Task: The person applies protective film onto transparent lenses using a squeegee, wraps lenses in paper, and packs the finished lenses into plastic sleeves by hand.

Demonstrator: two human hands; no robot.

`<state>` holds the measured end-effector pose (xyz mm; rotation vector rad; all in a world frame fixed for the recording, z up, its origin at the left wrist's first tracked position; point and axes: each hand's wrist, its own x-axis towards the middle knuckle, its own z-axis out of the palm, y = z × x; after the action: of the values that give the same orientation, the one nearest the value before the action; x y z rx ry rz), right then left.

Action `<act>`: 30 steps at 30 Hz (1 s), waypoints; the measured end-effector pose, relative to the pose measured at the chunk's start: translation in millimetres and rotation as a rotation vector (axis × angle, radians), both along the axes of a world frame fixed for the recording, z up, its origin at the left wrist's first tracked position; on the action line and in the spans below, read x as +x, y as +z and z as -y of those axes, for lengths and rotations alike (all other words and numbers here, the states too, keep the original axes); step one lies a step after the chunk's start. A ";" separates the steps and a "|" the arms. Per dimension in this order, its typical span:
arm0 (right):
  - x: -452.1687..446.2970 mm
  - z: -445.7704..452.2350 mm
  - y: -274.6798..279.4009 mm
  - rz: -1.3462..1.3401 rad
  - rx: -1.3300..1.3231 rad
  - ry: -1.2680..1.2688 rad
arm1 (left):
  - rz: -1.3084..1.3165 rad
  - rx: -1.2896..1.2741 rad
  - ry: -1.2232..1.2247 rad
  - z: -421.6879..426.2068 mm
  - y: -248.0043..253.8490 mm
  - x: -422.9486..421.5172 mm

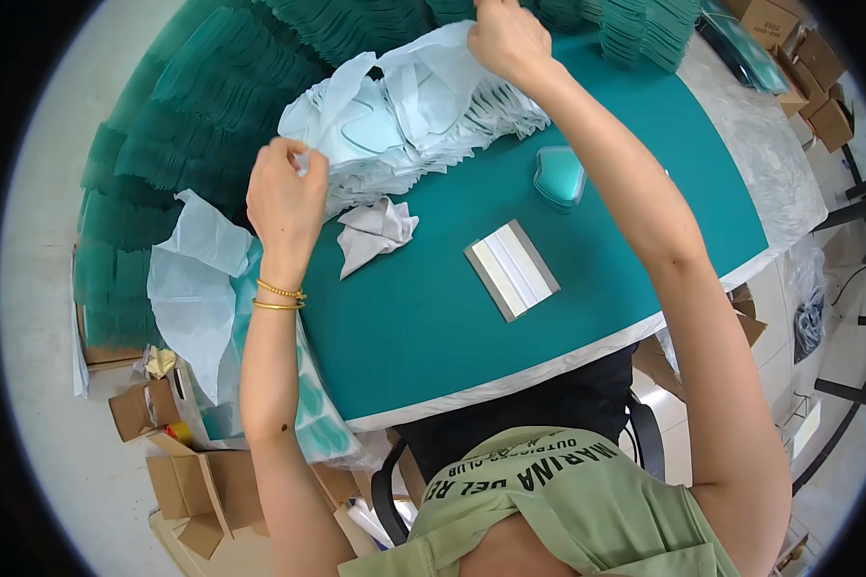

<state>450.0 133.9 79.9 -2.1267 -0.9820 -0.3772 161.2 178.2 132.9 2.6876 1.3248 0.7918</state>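
Observation:
A tall pile of thin white paper sheets with clear, curved-edge pieces between them lies across the back of the green mat. My right hand is closed at the pile's upper right, pinching a raised paper sheet; its fingertips are partly cut off by the frame edge. At the pile's left end is my left hand, fingers curled together beside the paper edge; what they hold is hidden. Just below the pile lies a crumpled pale cloth.
A ridged white-and-grey block and a small stack of rounded teal pieces rest on the mat. Tall rows of green sheet-like pieces line the back and left. Loose white paper hangs at left; cardboard boxes stand on the floor.

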 end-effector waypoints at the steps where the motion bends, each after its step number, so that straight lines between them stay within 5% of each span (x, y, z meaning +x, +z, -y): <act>1: -18.8 18.6 22.8 0.188 0.160 0.038 | 0.026 0.119 -0.057 0.4 2.8 5.7; 2: -32.3 29.9 44.5 0.376 0.318 0.076 | 0.050 0.237 -0.113 -0.4 5.9 12.0; 4: -39.4 12.2 59.3 0.358 -0.030 0.269 | -0.030 0.311 -0.151 -12.0 10.8 31.7; 8: -61.5 -29.5 39.6 0.594 -0.273 0.340 | -0.366 0.431 -0.112 -41.0 13.7 82.8; 11: -43.5 -40.2 41.7 0.452 -0.421 0.409 | -0.459 0.405 -0.100 -75.6 14.9 87.7; 14: -7.6 -31.6 32.1 0.100 -0.230 0.153 | -0.288 0.120 0.012 -73.6 23.1 72.9; 17: -11.5 -5.1 34.6 0.472 0.081 -0.201 | -0.239 -0.013 0.107 -85.0 20.1 54.4; 19: -45.2 3.3 58.5 0.488 0.250 0.001 | -0.180 -0.072 0.157 -88.1 20.2 52.5; 21: -58.1 -34.1 40.4 -0.062 -0.020 0.409 | -0.168 -0.043 0.113 -81.0 25.6 50.3; 23: -83.0 -38.5 46.1 -0.177 -0.448 0.440 | -0.110 0.026 0.079 -78.8 29.2 47.3; 30: -78.7 -117.3 13.3 -0.429 -0.787 0.479 | 0.106 0.198 -0.168 -14.7 49.7 -1.7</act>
<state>371.3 251.2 93.2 -2.3560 -1.4672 0.7933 159.5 192.9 182.6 2.8108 1.0321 1.0795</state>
